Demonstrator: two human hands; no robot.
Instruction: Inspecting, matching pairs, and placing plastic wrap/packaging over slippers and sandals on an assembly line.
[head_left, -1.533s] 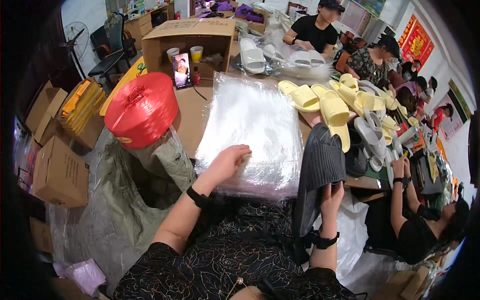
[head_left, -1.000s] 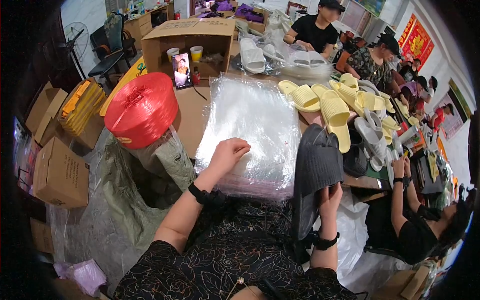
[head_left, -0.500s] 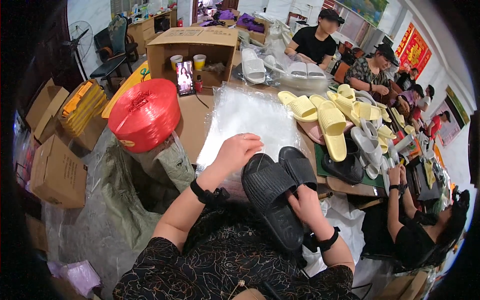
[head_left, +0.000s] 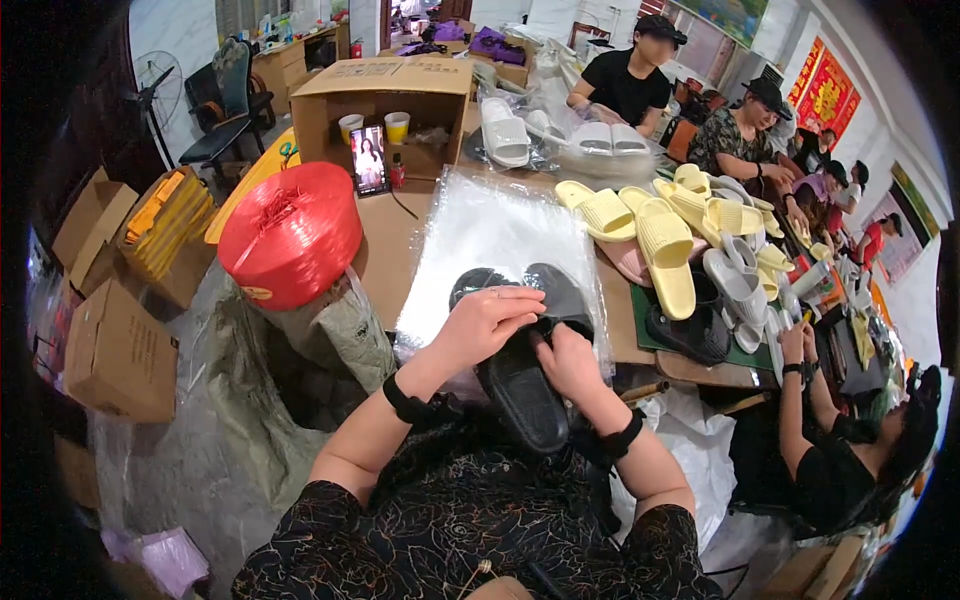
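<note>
Head view: a person at the near edge of a worktable, both forearms coming up from the lower edge.
Left hand [head_left: 487, 322]: fingers curled over the top of the black slippers [head_left: 525, 350], closed on them.
Right hand [head_left: 566, 362]: gripping the same pair from the right side, thumb pressed on the sole.
Slippers, place: at the near edge of the table, partly over the stack of clear plastic bags [head_left: 490, 230].
Slippers, axis: long axis runs near to far, tilted a little left at the far end; rounded ends point far, the nearest end points down toward the person's lap.
Left of the hands: a big red spool of twine [head_left: 292, 232] on a grey sack [head_left: 330, 335].
Right of the hands: yellow slippers [head_left: 655, 235] and grey ones heaped on the table, another black pair [head_left: 690, 330] near them.
Far: an open cardboard box [head_left: 385, 95] with a phone [head_left: 368, 158] leaning against it.
In the way: nothing lies between the hands and the bags.
Others: a co-worker's hands [head_left: 800, 340] at the right edge.
</note>
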